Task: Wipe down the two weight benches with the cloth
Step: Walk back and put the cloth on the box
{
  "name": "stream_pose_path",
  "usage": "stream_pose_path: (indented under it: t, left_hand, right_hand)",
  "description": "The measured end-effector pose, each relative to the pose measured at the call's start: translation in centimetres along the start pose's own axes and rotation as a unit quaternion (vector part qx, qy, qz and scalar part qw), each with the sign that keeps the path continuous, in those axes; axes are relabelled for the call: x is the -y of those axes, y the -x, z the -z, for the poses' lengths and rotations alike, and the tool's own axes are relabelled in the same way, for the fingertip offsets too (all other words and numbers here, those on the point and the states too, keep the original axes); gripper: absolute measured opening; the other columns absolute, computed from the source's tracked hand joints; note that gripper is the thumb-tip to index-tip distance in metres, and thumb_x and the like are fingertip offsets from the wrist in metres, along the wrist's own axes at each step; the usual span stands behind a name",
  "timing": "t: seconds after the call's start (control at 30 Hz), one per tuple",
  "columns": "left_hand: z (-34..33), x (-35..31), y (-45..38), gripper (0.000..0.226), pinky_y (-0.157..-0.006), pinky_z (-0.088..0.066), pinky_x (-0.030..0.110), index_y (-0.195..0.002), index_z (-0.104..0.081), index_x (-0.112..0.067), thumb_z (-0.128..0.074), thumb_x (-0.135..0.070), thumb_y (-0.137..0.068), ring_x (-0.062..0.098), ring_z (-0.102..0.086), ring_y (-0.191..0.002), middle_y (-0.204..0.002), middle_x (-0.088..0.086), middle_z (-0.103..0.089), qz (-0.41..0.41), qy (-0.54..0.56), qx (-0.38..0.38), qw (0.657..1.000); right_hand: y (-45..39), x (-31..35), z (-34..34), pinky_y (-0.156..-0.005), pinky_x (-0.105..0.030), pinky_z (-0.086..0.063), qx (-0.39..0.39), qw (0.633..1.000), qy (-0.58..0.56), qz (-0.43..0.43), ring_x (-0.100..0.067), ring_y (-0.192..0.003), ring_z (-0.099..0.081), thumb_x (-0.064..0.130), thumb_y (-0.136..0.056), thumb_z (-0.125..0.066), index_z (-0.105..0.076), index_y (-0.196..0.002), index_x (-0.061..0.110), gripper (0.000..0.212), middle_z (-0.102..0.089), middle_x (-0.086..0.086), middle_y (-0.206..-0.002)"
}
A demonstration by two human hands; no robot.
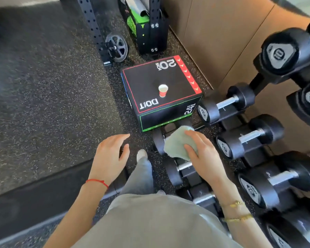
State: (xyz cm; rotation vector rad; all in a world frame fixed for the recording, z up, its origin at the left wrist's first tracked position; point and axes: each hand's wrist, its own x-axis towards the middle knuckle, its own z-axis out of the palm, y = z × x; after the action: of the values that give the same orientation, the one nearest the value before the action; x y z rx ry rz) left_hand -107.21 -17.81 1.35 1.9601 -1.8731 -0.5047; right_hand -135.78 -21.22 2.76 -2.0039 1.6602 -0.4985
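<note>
A: While the right hand (pixel 202 154) hangs out front, it holds the pale green cloth (pixel 177 145), fingers curled over the top with the thumb pinching the near edge.

B: And that cloth sits bunched in the palm, held in the air above a dumbbell (pixel 175 169) on the low rack.

A: Over to the left hand (pixel 111 154): spread wide, fingers relaxed and a little bent, palm down, nothing in it, touching nothing. There's a red string (pixel 97 181) at its wrist.

B: Gold bracelets (pixel 236 212) on the other wrist. The two hands are apart, with a grey trouser leg (pixel 141 176) and the toe of a shoe (pixel 141 153) showing between them.

A: Straight ahead on the speckled rubber floor (pixel 52 95) sits a black plyo box (pixel 161 93), marked 20 inch on top, 24 on its side.

B: With a red paper cup (pixel 162 90) standing upright near the middle of its top.

A: To the right, rows of black dumbbells (pixel 249 138) lean against a brown wall (pixel 222 42).

B: At the lower left, a dark padded edge (pixel 34 190) runs diagonally; whether that's one of the benches I can't tell.
</note>
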Motion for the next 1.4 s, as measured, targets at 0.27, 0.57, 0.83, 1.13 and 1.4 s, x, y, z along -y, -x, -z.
stream_pose_path:
  t: [0.27, 0.57, 0.83, 1.13, 1.4]
  left_hand:
    - [1.1, 4.4, -9.0, 0.038, -0.097, -0.046, 0.045, -0.124, -0.06, -0.02, -0.044, -0.029, -0.091, 0.022, -0.059, -0.11, -0.119, 0.0, -0.065, 0.034, -0.004, -0.024, 0.999]
    - [7.5, 11.8, -21.5, 0.042, -0.102, -0.043, 0.045, -0.128, -0.058, -0.022, -0.038, -0.035, -0.093, 0.021, -0.056, -0.114, -0.123, -0.001, -0.063, 0.054, -0.012, -0.018, 0.998]
    - [10.3, 16.7, -29.4, 0.034, -0.106, -0.037, 0.04, -0.129, -0.058, -0.019, -0.054, -0.019, -0.095, 0.019, -0.055, -0.117, -0.126, -0.001, -0.062, 0.074, -0.029, -0.034, 0.996]
    - [11.4, 20.0, -38.4, 0.034, -0.106, -0.038, 0.04, -0.13, -0.057, -0.021, -0.052, -0.02, -0.096, 0.02, -0.054, -0.117, -0.127, 0.0, -0.061, 0.083, -0.006, -0.015, 0.996]
    - [11.8, 24.3, -52.7, 0.033, -0.105, -0.04, 0.04, -0.126, -0.058, -0.021, -0.046, -0.024, -0.096, 0.018, -0.055, -0.115, -0.124, -0.002, -0.061, 0.009, -0.023, 0.013, 1.0]
  right_hand:
    - [-11.6, 1.0, -2.2, -0.097, -0.042, -0.044, 0.018, 1.0, 0.002, 0.022, -0.028, -0.114, -0.053, 0.016, -0.093, -0.055, -0.05, -0.131, 0.021, 0.039, -0.054, -0.002, -0.132]
    - [-27.7, 8.6, -6.2, -0.092, -0.04, -0.046, 0.023, 0.998, -0.021, 0.052, -0.028, -0.111, -0.053, 0.016, -0.092, -0.055, -0.05, -0.129, 0.022, 0.038, -0.054, 0.0, -0.13]
    - [-36.5, 11.4, -8.4, -0.09, -0.042, -0.047, 0.039, 0.997, -0.021, 0.069, -0.026, -0.11, -0.053, 0.017, -0.093, -0.054, -0.048, -0.13, 0.024, 0.038, -0.054, 0.002, -0.128]
    - [-45.6, 13.1, -10.0, -0.09, -0.03, -0.043, 0.036, 0.997, -0.024, 0.057, -0.021, -0.114, -0.052, 0.016, -0.093, -0.057, -0.051, -0.131, 0.021, 0.039, -0.054, 0.001, -0.131]
    - [-56.9, 14.1, -12.2, -0.095, -0.042, -0.046, 0.025, 0.999, -0.029, 0.022, -0.027, -0.114, -0.054, 0.014, -0.092, -0.059, -0.053, -0.131, 0.017, 0.04, -0.055, -0.002, -0.13]
